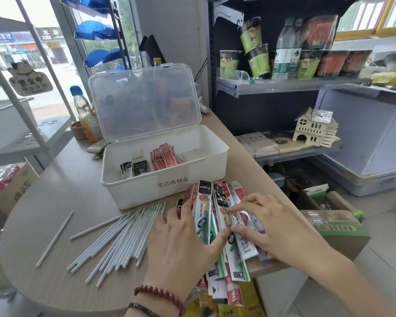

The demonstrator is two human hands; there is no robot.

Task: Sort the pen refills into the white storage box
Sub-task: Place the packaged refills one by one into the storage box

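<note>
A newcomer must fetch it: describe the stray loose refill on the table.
Start at the open white storage box. Before it fans a bunch of loose white refills; the stray refill lies alone to their left, touching none.

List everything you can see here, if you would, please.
storage box: one, white, open, mid-table
red packets: several, red, inside box
black packets: few, black, inside box
loose refills: many, white, left of hands
packaged refills: pile, mixed colours, under both hands
drink bottle: one, blue cap, behind box, left
cup noodles: several, green, upper shelf
wooden house: one, pale, lower shelf
left hand: one, flat on pile
right hand: one, pinching a packet
</note>
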